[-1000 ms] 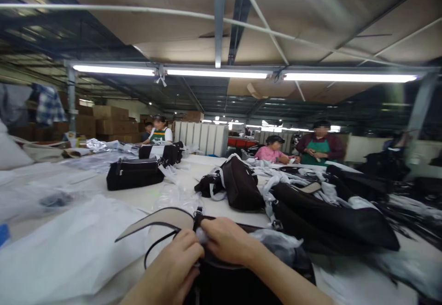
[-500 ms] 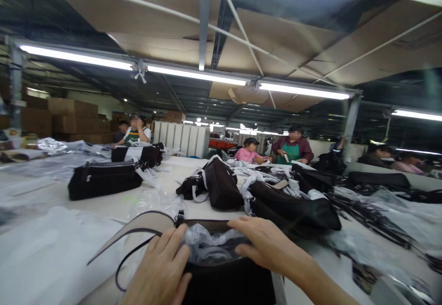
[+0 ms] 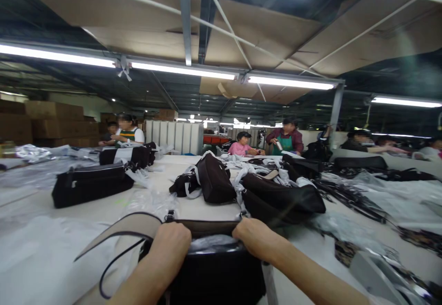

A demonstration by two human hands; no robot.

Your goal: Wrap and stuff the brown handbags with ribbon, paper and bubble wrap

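Note:
A black bag (image 3: 217, 272) stands open at the bottom centre, with clear plastic (image 3: 216, 243) inside its mouth. My left hand (image 3: 172, 245) is closed on the left end of the opening, and my right hand (image 3: 255, 238) grips the right end, fingers curled over the rim. A beige flap with dark edging (image 3: 120, 231) and a thin dark strap spread out to the left of the bag. The fingertips of both hands are hidden behind the rim.
Several black bags lie ahead, including one at left (image 3: 93, 185) and one at right (image 3: 283, 196). Plastic sheeting (image 3: 44, 254) covers the left side. A grey box (image 3: 376, 272) sits lower right. Several people work behind the table.
My open, spread hands have closed on the two ends of the bag's opening. The plastic now sits lower inside. The view has shifted to the right.

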